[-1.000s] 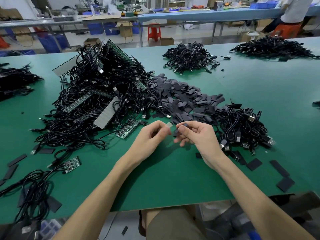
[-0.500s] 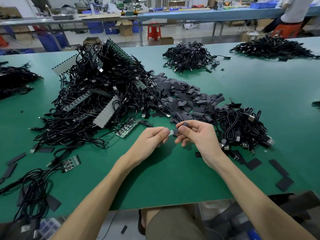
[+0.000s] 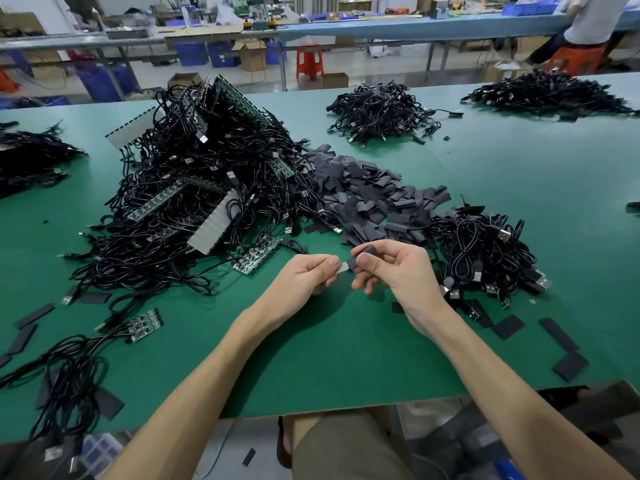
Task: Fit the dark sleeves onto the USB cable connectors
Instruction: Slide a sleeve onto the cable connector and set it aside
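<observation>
So my left hand [image 3: 306,277] was pinching the USB connector [image 3: 343,267], right hand [image 3: 401,271] gripped a dark sleeve [image 3: 365,253] touching its tip, just above the green counter [image 3: 346,348].

One view only, worn on the head, looking forward and down across the green table [image 3: 346,358]. The left hand [image 3: 304,275] and right hand [image 3: 401,271] sit close under the lens, mid-frame. It's a wide angle, and the far benches [image 3: 415,27] run along the top edge.

USB connector [image 3: 344,267] mostly hidden within the left hand [image 3: 304,276], dark sleeve [image 3: 364,252] partly covered by the right hand [image 3: 403,271]
</observation>
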